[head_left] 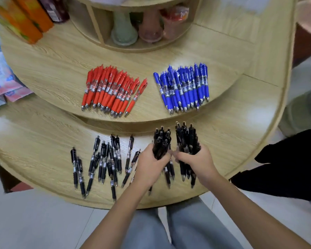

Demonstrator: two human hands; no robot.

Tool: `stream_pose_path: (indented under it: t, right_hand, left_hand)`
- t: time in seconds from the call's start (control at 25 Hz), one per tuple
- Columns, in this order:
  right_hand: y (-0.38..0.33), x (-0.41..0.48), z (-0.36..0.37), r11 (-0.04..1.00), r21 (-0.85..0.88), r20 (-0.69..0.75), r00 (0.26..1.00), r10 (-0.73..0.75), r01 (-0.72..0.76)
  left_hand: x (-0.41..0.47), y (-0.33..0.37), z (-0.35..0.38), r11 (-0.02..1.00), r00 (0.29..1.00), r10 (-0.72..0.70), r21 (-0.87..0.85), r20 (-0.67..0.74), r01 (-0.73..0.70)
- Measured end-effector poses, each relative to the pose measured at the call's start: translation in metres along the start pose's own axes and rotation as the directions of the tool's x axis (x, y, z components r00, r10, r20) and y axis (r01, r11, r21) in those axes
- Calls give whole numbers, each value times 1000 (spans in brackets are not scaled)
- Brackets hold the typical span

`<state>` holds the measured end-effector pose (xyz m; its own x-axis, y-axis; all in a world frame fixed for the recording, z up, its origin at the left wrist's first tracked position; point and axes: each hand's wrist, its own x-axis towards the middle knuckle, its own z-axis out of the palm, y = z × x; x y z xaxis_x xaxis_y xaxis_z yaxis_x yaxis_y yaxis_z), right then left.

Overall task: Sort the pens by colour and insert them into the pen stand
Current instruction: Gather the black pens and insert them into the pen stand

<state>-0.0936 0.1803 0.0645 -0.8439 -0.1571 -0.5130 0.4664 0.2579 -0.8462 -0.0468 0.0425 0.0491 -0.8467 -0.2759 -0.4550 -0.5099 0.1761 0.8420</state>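
**Two fistfuls of black pens over the lower shelf**

Two grey trouser legs [187, 229] fill the bottom edge, and both bare forearms reach up from there to the rounded lower shelf [34, 141]. The left hand [149, 165] has its fingers curled tight round the left bundle [161, 142] of black pens. The clicker ends stand out beyond the fingers on the far side, and a few tips poke out under the palm on the near side. The right hand [196, 162] grips the right bundle [187, 139] the same way, fingers wrapped round the middle of the barrels, with the tips showing below the wrist. The two fists sit just beside each other, thumbs nearly touching.

Left of the left hand, the loose black pens [101, 162] lie scattered on the same shelf, mostly with their tips toward the person.

Beyond, on the upper shelf [52, 65], the red pens [111, 90] lie in one tidy heap and the blue pens [183, 87] in another to the right, the two heaps well apart.

Farther back, a round wooden cubby holds a green vase [123, 31] and a pink vase [149, 27] side by side. Orange boxes [25, 20] stand at the far left.
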Motion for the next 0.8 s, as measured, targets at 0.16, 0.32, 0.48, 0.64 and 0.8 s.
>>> stream_pose_path:
  t: [0.16,0.32,0.48,0.64,0.8]
  right_hand:
    - [-7,10,-58,999,-28,-3,1000,-16,16]
    - [-16,24,-133,997,-34,8,998,-67,67]
    - [-23,45,-222,994,-59,-9,996,-87,87]
    - [-27,69,-297,997,-25,-48,996,-71,69]
    - [-37,94,-352,998,18,-95,994,-59,61]
  left_hand:
    - [-3,34,41,1000,1000,3,-2,0,-3]
    - [2,69,108,999,1000,-14,-50,-19,13]
    - [14,115,195,994,998,-47,-102,-42,42]
    - [36,159,263,995,1000,-24,-102,-3,24]
    - [53,194,314,992,998,-21,-123,62,28]
